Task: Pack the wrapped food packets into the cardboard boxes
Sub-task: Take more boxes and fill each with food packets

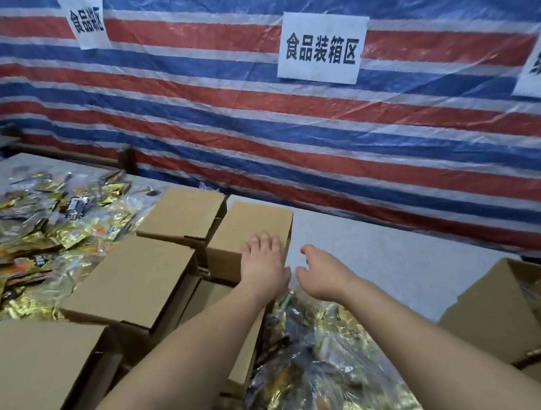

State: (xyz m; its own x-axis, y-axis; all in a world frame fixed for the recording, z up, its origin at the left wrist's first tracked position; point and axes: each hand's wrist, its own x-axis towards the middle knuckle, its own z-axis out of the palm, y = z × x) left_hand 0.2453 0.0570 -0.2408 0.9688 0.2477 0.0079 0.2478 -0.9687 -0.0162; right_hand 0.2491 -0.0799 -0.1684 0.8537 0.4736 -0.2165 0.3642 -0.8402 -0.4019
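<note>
Your worktop (385, 259) runs along the striped tarp (254, 123), and most of its left and near part is covered with closed boxes (130, 279) and loose packets (15, 231). The far box (248, 227) stands at the end of the box row, with its long axis going away from you and a little to the right. Your left hand (263, 262) rests on its near right corner, fingers (262, 239) stretched flat on the lid and gripping nothing. Your right hand (319, 273) hangs just beside it, to the right, over bare worktop, fingers loosely curled and empty. So the left hand is the nearer one to this box.

The packets you must pack lie in two places. The big heap is well to the left of both hands. A second heap (313, 367), under clear film, lies below your forearms, nearer to you than your fingers. Open boxes (493, 308) stand at the right edge, on the side of your right hand. I judge that the hands must come back toward you for packets.
</note>
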